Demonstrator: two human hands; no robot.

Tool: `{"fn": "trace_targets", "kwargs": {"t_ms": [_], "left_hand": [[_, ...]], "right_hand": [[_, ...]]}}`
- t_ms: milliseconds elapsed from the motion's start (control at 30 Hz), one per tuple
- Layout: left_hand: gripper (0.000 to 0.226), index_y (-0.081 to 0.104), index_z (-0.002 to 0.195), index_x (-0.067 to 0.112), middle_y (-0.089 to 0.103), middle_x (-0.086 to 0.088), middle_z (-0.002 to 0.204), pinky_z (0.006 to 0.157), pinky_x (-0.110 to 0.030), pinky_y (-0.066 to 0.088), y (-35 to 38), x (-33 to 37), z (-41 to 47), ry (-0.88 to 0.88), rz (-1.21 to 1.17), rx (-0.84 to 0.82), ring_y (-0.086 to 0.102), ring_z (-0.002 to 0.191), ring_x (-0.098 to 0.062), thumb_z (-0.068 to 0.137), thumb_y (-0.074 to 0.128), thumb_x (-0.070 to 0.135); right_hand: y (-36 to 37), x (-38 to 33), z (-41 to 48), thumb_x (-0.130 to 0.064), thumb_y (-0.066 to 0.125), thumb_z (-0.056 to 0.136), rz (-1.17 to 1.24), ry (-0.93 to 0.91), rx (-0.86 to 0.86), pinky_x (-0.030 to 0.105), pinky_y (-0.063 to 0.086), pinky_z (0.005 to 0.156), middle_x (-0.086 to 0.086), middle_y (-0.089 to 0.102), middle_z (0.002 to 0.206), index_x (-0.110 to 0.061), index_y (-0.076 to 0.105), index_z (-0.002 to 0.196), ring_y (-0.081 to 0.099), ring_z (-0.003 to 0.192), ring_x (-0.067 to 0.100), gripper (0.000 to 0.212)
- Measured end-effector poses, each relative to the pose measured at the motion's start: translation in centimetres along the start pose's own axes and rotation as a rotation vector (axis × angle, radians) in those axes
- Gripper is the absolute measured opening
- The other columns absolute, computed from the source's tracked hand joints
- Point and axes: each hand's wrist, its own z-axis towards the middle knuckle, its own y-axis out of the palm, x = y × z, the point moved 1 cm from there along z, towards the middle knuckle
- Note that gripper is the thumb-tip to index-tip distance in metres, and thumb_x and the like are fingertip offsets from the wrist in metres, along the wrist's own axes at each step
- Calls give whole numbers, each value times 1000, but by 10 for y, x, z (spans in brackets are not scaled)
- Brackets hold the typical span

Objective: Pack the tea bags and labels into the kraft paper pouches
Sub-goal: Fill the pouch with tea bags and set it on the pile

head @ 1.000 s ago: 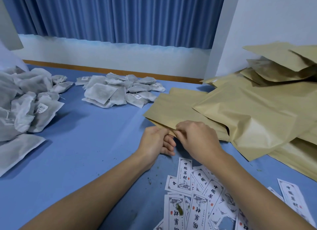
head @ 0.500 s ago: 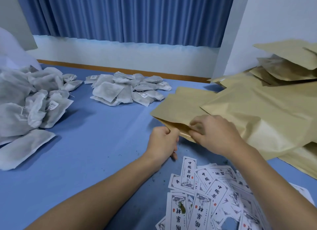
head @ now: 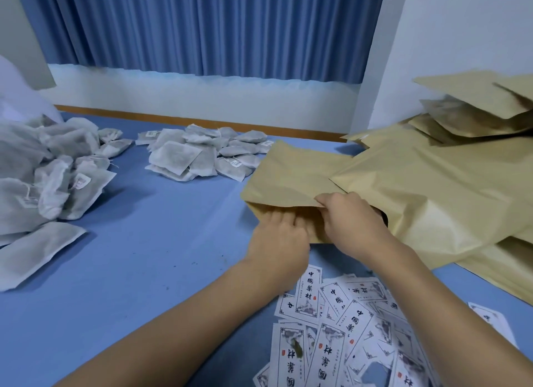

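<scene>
Our right hand (head: 350, 222) pinches the flat brown paper pouch (head: 291, 179); our left hand (head: 278, 239) pushes straight fingers (head: 281, 218) into its mouth, facing us.

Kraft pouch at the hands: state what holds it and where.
The right hand pinches the kraft pouch by the upper lip of its open mouth; the left hand lays its fingers flat inside.

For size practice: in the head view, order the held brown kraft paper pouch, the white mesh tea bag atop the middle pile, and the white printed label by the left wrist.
Brown kraft paper pouch: largest.
White mesh tea bag and white printed label: alike; label nearer camera, so unranked.
</scene>
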Motion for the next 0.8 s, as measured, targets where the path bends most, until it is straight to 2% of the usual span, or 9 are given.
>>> {"fn": "trace_targets", "kwargs": {"t_ms": [167,233,300,467,533,600,667,733,800], "left_hand": [[11,48,82,23,65,-6,114,69,-31,37,-8,2,23,-98,32,-103,62,101,-27,91,55,24],[18,57,111,24,56,-5,133,89,-35,43,-8,0,53,-120,-83,-66,55,119,-29,93,56,28],[28,52,127,26,51,0,134,98,-29,30,-9,-15,81,-152,-311,-146,47,126,-24,99,50,28],[20,50,89,29,52,4,94,78,-23,34,10,-56,109,-401,-693,-193,48,86,-12,97,56,46],[18,49,90,25,54,-2,102,84,-27,36,11,-52,121,-336,-666,-227,47,92,-15,100,53,40],[21,51,123,20,49,-4,122,98,-25,27,3,-41,127,-247,-627,-272,44,114,-19,106,45,30],[27,47,132,17,41,5,111,84,-17,24,-4,-29,127,-157,-625,-235,39,110,-14,108,38,26],[17,52,109,21,47,13,95,85,-7,29,-4,-18,118,-12,-664,-171,43,93,-8,108,35,20],[21,54,99,24,57,8,97,98,-25,39,6,-13,106,66,-559,-177,52,90,-7,106,34,23]], "right_hand": [[-14,-3,-2,-2,42,87,239,95,252,47,53,76,22,69,93,-14,68,110,60,90,45,36],[-14,-12,-5,-1,43,85,189,34,211,43,48,67,19,66,82,-13,64,101,58,81,44,30],[-15,-20,-8,-1,43,84,150,-23,209,42,44,60,18,61,75,-13,59,97,56,75,44,24],[-22,-28,-7,3,50,79,112,-41,366,40,49,64,0,46,67,-25,58,135,49,67,36,63],[-20,-24,-7,3,58,78,155,-54,473,47,49,91,2,65,86,-23,62,135,61,89,30,63],[-12,-13,-3,-5,61,83,183,-39,445,60,26,115,-1,68,119,-26,60,136,53,128,21,56],[-3,-1,3,-8,54,88,340,10,373,54,35,111,1,64,126,-30,58,137,52,127,25,54],[6,4,5,-5,48,91,521,80,416,39,48,91,3,70,107,-28,62,134,61,99,30,51],[14,2,4,-3,47,94,575,142,513,28,44,81,6,74,98,-23,68,127,62,87,29,45]]}}
